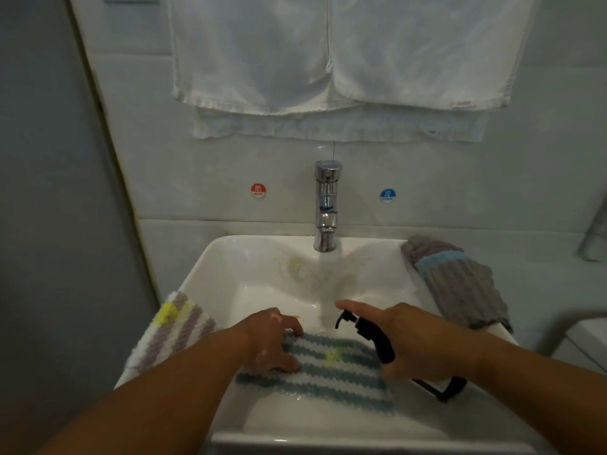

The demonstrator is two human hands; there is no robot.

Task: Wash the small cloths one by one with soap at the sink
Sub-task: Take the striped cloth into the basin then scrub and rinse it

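White towels (328, 60) hang on the wall above a white sink (210, 267). A grey, blue and purple cloth (460, 284) is draped over the sink's right rim and a purple-striped cloth (170, 330) over its left rim. The blue-striped cloth (328, 372) lies flat and wet in the basin. The left hand (269, 343) has its grip curled onto that cloth's left end. The right hand (423, 343) has its grip closed round a black pump bottle (374, 336) held over the cloth's right end, thumb stretched out above the nozzle. Water runs from the chrome faucet (326, 208), which stands between a red sticker (258, 190) and a blue sticker (387, 195).
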